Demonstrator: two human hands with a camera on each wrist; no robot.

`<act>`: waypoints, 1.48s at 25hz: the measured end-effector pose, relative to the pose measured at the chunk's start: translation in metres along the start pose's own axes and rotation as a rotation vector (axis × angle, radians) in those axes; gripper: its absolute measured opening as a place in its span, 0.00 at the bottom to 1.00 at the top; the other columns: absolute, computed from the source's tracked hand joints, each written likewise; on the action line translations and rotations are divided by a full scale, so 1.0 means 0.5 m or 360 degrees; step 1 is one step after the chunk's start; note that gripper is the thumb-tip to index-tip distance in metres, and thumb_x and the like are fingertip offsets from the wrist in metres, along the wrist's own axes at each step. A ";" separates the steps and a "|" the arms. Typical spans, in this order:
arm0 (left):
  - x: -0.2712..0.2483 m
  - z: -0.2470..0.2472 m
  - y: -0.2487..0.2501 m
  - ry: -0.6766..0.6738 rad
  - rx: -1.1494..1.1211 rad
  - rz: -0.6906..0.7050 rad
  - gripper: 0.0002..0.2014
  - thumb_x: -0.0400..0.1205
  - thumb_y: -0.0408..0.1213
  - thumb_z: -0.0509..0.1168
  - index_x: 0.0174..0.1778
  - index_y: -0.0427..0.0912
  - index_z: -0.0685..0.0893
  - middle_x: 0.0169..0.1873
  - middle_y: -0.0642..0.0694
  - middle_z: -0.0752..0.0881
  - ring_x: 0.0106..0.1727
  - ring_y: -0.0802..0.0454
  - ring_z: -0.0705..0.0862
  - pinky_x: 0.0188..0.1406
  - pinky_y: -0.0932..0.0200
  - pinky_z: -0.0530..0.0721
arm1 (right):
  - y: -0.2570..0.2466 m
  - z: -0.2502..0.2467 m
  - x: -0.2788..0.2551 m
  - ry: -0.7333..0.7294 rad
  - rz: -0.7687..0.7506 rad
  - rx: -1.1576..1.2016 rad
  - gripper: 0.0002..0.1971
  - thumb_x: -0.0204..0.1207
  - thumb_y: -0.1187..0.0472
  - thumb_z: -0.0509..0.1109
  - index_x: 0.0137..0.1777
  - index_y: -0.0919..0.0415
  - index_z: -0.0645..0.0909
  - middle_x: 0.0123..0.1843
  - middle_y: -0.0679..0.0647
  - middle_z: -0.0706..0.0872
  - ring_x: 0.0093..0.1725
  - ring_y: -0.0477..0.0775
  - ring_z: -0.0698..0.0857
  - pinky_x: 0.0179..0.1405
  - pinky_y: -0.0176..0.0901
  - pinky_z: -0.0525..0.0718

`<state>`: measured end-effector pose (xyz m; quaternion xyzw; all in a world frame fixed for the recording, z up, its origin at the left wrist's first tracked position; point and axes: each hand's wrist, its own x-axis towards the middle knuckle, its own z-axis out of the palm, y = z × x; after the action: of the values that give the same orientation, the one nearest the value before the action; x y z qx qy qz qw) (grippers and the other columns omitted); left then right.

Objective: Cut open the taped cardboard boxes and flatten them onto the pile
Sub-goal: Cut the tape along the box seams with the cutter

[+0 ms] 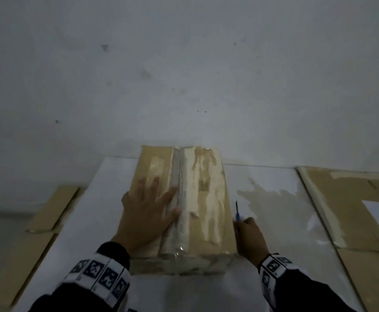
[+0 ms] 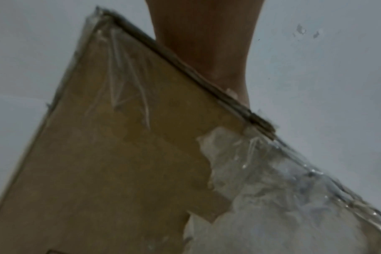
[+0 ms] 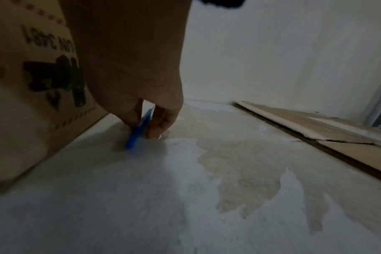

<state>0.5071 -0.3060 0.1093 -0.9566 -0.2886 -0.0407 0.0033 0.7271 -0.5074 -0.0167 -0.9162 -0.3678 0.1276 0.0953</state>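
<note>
White sheet (image 1: 206, 293), box (image 1: 206, 199) between hands

You have one taped cardboard box (image 1: 185, 206) standing closed on the white surface (image 1: 274, 255), and every other count is placed from that box. One blue-handled knife (image 1: 237, 212) is just to the right of the box. Two hands are in view: your left hand (image 1: 144, 212) on top of the box and your right hand (image 1: 250, 236) just beside its right side, at the knife. To the right of the box, well apart, lies one pile of flattened cardboard (image 1: 353, 212). To the left of the box you have two flat cardboard pieces (image 1: 53, 208).
</note>
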 end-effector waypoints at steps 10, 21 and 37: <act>-0.083 -0.013 0.070 -0.0084 -0.0141 -0.0169 0.34 0.77 0.74 0.36 0.78 0.70 0.60 0.80 0.45 0.64 0.80 0.33 0.60 0.65 0.30 0.67 | -0.098 -0.268 0.019 0.0346 0.0404 0.1656 0.15 0.81 0.68 0.55 0.65 0.56 0.67 0.38 0.57 0.77 0.32 0.54 0.74 0.28 0.43 0.70; 0.053 -0.165 -0.046 -0.0736 -0.0826 -0.0068 0.34 0.79 0.63 0.59 0.81 0.60 0.58 0.67 0.42 0.76 0.66 0.45 0.75 0.65 0.56 0.70 | -0.300 -0.350 -0.011 -0.0134 0.0247 0.1433 0.16 0.85 0.63 0.51 0.63 0.71 0.76 0.33 0.56 0.71 0.28 0.51 0.70 0.23 0.40 0.71; 0.154 -0.035 -0.075 -0.0527 -0.0594 0.0146 0.37 0.79 0.68 0.53 0.83 0.61 0.49 0.83 0.46 0.35 0.82 0.43 0.31 0.76 0.30 0.42 | -0.432 -0.283 0.058 -0.0112 -0.0100 -0.0215 0.07 0.81 0.68 0.55 0.48 0.67 0.75 0.55 0.63 0.80 0.42 0.57 0.80 0.28 0.38 0.65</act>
<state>0.5491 -0.2326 0.1323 -0.9463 -0.2291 0.0640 -0.2188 0.6498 -0.3448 0.1707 -0.9035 -0.4073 0.1316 0.0242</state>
